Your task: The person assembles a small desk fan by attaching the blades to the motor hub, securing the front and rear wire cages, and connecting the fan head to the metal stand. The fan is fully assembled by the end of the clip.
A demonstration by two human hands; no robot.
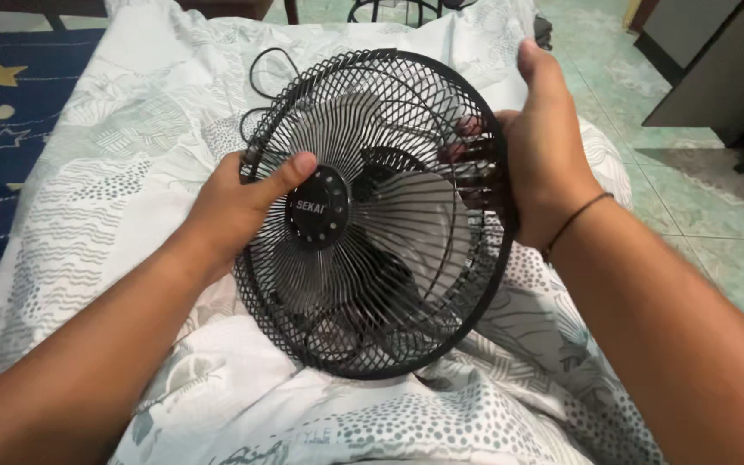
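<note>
Fan (372, 215), black, with a round wire guard and translucent grey blades, is held tilted above a bed covered by a white patterned sheet (131, 129). Its lower rim appears to rest on the sheet, though the contact is hard to confirm from this angle. Left hand (234, 207) grips the left edge of the guard; the thumb lies across the front wires and reaches toward the round black centre cap (319, 207), with the remaining fingers closed behind the rim. Right hand (540, 146) clasps the right edge of the guard; the thumb points up along the outer rim and the fingers (467, 138) wrap behind the mesh, partly visible through it. A thin dark band (574, 220) circles the right wrist. A black cord (264, 73) loops on the sheet just beyond the top of the fan. A dark blue cloth with yellow stars (2, 86) lies to the left of the sheet. Green tiled floor (699, 198) lies to the right of the bed.
</note>
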